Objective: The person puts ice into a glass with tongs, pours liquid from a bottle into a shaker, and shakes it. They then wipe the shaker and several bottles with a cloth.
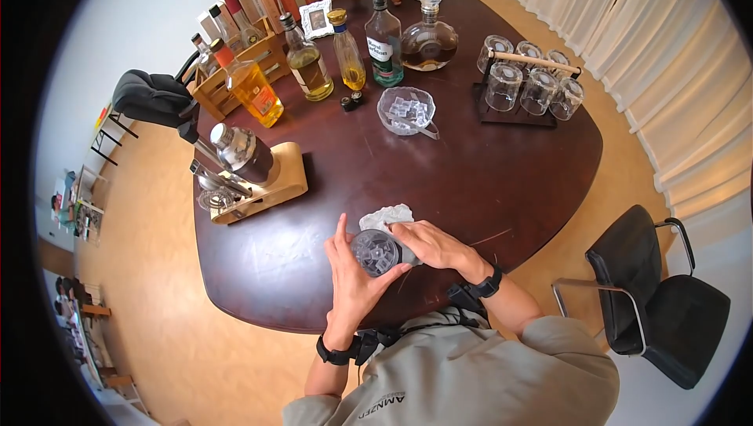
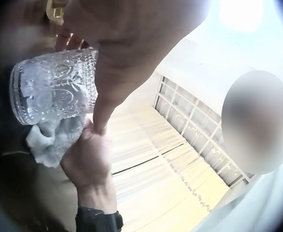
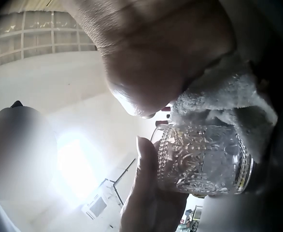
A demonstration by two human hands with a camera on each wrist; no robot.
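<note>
An embossed clear glass (image 1: 375, 253) with ice pieces in it stands near the table's front edge. The left hand (image 1: 351, 275) grips it from the left, its thumb along the near side. At the glass's right side the right hand (image 1: 435, 247) holds a white cloth (image 1: 386, 217) against it. In the left wrist view the glass (image 2: 57, 87) shows its raised pattern, with the cloth (image 2: 57, 140) beside it. The right wrist view shows the cloth (image 3: 223, 99) touching the glass (image 3: 204, 159); the right fingertips are hidden there.
Ahead stand an ice bowl (image 1: 406, 111) with tongs, several bottles (image 1: 383, 45) and a rack of upturned glasses (image 1: 521, 90). A wooden stand (image 1: 286, 179) with a shaker (image 1: 241, 153) and bar tools is at the left. A black chair (image 1: 655, 293) stands at the right.
</note>
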